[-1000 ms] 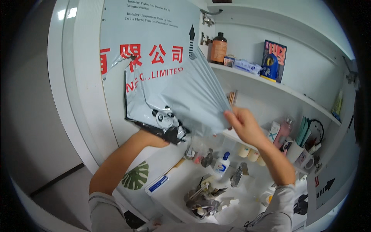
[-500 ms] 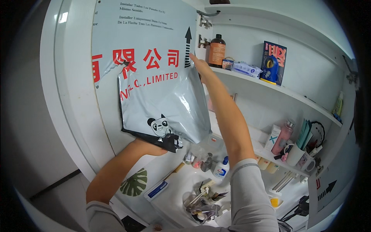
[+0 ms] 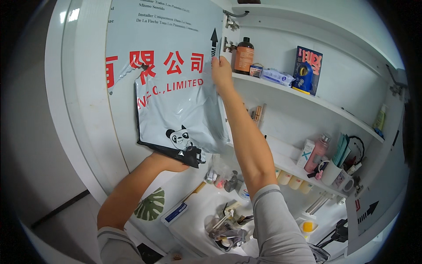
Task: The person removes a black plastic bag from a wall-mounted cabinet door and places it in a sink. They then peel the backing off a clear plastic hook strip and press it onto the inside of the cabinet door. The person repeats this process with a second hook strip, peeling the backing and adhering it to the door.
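Grey protective film (image 3: 176, 110) with red and black print covers the inner face of an open cabinet door (image 3: 128, 152). Its lower part is torn and hangs loose and creased, with a panda drawing and a black underside at the bottom. My right hand (image 3: 222, 72) is closed on the film at the door's right edge, thumb up beside a printed arrow. Beneath the hanging bottom edge is my left hand (image 3: 169, 163), its fingers hidden behind the film.
Right of the door, a shelf (image 3: 281, 86) holds a brown bottle (image 3: 244, 56), a wipes pack (image 3: 277, 76) and a dark box (image 3: 313, 61). Lower down stand a pink bottle (image 3: 317, 154) and a white mug (image 3: 330, 174). Below, a basin (image 3: 187, 233) contains several toiletries.
My right hand has shifted slightly left and down along the door edge, and the loose film has drawn in from the right. The left hand has barely moved.
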`<state>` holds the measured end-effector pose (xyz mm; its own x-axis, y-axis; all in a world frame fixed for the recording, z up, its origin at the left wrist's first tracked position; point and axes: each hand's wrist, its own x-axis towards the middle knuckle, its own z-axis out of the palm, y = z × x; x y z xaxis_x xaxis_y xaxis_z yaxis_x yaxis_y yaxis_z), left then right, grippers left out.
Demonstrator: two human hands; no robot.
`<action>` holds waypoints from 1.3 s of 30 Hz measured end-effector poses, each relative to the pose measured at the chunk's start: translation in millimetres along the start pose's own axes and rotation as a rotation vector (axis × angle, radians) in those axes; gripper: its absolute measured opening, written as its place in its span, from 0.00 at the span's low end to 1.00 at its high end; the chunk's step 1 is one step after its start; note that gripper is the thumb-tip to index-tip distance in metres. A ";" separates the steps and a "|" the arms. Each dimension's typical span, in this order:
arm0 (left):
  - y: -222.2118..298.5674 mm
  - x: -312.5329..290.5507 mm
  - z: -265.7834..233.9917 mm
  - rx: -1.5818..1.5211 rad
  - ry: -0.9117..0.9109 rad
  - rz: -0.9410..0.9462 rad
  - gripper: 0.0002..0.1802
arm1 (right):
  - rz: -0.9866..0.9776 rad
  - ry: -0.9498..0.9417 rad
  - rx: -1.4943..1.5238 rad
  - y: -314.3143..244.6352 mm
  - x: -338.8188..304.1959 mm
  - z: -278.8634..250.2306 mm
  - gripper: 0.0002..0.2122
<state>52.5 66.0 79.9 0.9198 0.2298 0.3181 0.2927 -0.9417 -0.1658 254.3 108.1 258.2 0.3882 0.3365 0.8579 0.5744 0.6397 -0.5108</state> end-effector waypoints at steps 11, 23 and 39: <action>-14.1 1.4 23.9 0.008 -0.017 0.022 0.18 | -0.128 0.023 -0.108 -63.7 -57.5 -15.0 0.11; 6.2 -1.8 17.4 -0.024 0.185 -0.054 0.16 | -0.036 -0.182 -0.079 -15.0 75.5 -80.4 0.20; 18.2 -4.7 -2.8 -0.167 0.374 -0.157 0.12 | -0.034 0.083 -0.445 -23.3 139.3 27.3 0.18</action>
<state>52.7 47.1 78.0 0.7010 0.2972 0.6483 0.3467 -0.9364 0.0544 275.3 159.0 391.2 0.4097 0.2525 0.8766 0.8346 0.2843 -0.4719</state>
